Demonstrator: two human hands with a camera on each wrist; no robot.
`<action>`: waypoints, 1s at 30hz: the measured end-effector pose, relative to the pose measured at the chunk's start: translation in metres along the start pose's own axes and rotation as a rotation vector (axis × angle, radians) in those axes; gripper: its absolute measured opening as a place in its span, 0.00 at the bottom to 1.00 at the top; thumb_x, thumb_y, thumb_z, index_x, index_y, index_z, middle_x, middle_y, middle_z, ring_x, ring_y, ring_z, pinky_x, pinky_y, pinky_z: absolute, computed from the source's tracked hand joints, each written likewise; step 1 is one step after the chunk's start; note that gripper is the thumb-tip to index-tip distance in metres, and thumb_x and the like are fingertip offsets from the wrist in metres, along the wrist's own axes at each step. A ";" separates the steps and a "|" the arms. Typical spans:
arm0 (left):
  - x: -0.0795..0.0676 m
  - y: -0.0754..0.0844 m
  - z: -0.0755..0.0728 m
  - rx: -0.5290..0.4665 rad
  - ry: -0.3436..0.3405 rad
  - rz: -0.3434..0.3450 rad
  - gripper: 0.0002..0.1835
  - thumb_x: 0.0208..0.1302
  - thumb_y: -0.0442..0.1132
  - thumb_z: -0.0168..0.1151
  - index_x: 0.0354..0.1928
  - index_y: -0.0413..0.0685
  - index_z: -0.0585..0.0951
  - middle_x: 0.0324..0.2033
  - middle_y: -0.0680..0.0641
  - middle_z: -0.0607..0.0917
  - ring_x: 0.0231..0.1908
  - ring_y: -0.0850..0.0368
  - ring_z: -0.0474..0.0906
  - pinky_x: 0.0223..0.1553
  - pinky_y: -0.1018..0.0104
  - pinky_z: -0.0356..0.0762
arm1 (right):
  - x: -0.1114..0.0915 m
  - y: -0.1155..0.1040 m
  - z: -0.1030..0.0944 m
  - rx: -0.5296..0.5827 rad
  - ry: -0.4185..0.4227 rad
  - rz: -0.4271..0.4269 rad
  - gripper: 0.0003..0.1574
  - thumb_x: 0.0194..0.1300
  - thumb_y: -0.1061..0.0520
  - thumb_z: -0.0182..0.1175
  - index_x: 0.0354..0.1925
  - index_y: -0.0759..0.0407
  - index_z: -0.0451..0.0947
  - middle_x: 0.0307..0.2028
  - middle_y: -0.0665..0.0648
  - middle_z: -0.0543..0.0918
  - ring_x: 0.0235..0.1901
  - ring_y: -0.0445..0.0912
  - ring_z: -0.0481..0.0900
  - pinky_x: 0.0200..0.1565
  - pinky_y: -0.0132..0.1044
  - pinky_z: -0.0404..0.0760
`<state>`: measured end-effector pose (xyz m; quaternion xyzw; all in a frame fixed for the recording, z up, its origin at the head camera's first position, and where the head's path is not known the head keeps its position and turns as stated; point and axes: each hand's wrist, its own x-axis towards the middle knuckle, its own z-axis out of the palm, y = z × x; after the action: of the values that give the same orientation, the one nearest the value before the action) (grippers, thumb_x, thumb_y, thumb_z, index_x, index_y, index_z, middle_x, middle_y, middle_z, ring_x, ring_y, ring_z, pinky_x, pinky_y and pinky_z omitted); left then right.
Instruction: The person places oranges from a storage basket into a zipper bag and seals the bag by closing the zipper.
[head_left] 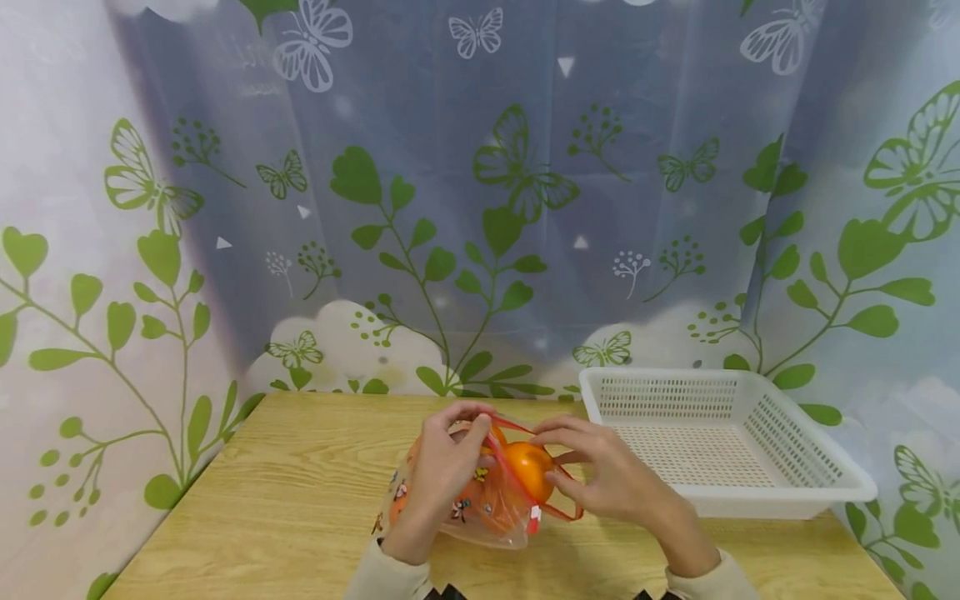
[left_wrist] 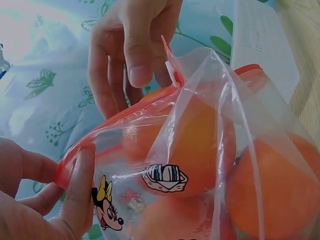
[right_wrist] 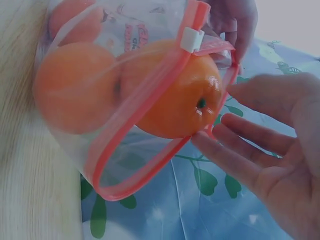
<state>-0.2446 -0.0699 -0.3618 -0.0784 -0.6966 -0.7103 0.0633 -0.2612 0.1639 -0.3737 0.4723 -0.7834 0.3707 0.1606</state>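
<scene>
A clear zip bag (head_left: 504, 533) with a red edge and cartoon prints holds several oranges. My left hand (head_left: 442, 462) pinches the red edge of its mouth (left_wrist: 112, 122) between thumb and fingers. One orange (head_left: 531, 472) pokes out of the opening, its green stem spot facing outward in the right wrist view. Around that fruit my right hand (head_left: 611, 471) spreads its thumb and fingers, fingertips (right_wrist: 202, 141) right at its skin and the red rim. A white slider (right_wrist: 191, 40) sits on the zip. More oranges (right_wrist: 75, 87) lie deeper inside, seen through the plastic.
To the right stands a white perforated plastic basket (head_left: 757, 502) on the wood-grain table (head_left: 292, 500). Behind and at both sides hangs a cloth (head_left: 442, 108) printed with butterflies and leaves, meeting the table's back edge.
</scene>
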 end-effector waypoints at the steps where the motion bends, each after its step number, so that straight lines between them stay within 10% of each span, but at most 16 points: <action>1: 0.000 0.001 0.000 0.000 0.007 0.005 0.11 0.76 0.36 0.58 0.52 0.37 0.84 0.45 0.37 0.82 0.26 0.59 0.82 0.30 0.67 0.88 | 0.000 0.000 -0.001 -0.009 0.013 -0.005 0.25 0.59 0.75 0.68 0.54 0.62 0.83 0.54 0.61 0.84 0.50 0.57 0.86 0.41 0.32 0.90; 20: -0.003 0.011 -0.009 -0.005 -0.064 0.024 0.10 0.77 0.38 0.59 0.53 0.41 0.83 0.48 0.40 0.80 0.29 0.57 0.81 0.34 0.63 0.90 | 0.004 0.012 0.003 -0.333 0.086 -0.103 0.28 0.51 0.74 0.75 0.50 0.58 0.86 0.53 0.58 0.86 0.52 0.54 0.85 0.46 0.45 0.90; 30: -0.008 0.020 -0.016 0.040 -0.115 0.024 0.11 0.77 0.40 0.59 0.53 0.43 0.83 0.42 0.41 0.83 0.29 0.56 0.81 0.34 0.63 0.89 | 0.010 0.007 0.001 -0.287 0.181 -0.245 0.19 0.49 0.75 0.74 0.35 0.55 0.87 0.43 0.53 0.90 0.43 0.47 0.84 0.46 0.25 0.82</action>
<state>-0.2333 -0.0866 -0.3440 -0.1259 -0.7121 -0.6899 0.0333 -0.2720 0.1592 -0.3715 0.5011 -0.7472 0.2739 0.3399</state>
